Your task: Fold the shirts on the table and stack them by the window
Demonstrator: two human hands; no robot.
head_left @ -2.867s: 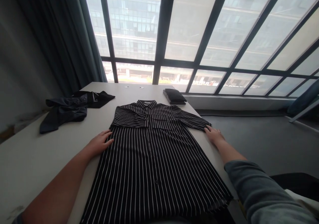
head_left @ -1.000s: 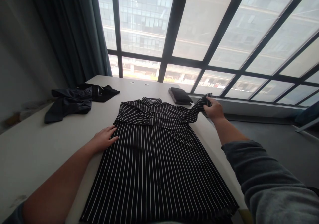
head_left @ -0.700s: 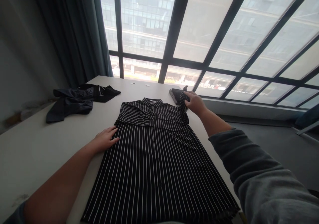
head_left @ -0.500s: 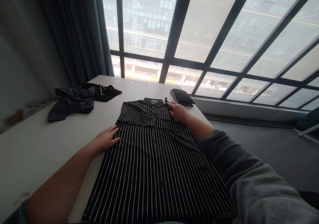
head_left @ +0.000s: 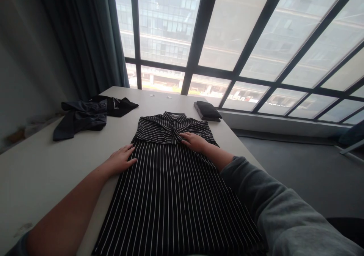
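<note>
A black shirt with white stripes (head_left: 170, 195) lies front up, its collar (head_left: 174, 116) at the far end. Both sleeves are folded inward across the chest, their ends meeting near the middle. My left hand (head_left: 121, 159) rests flat at the shirt's left side, fingers spread, the tips on the fabric and the palm partly over the table. On the right sleeve, close to the centre of the chest, lies my right hand (head_left: 195, 141) with its fingers stretched out and touching the cloth.
Rumpled dark garments (head_left: 85, 115) lie on the white table (head_left: 34, 176) at the far left. A folded stack of dark and grey cloth (head_left: 207, 110) sits near the right edge. Beyond are a curtain (head_left: 85, 32) and large windows (head_left: 167, 28).
My right hand has moved left and towards me, from the right shoulder to mid-chest. The right sleeve now lies folded across the chest. My left hand has stayed in place.
</note>
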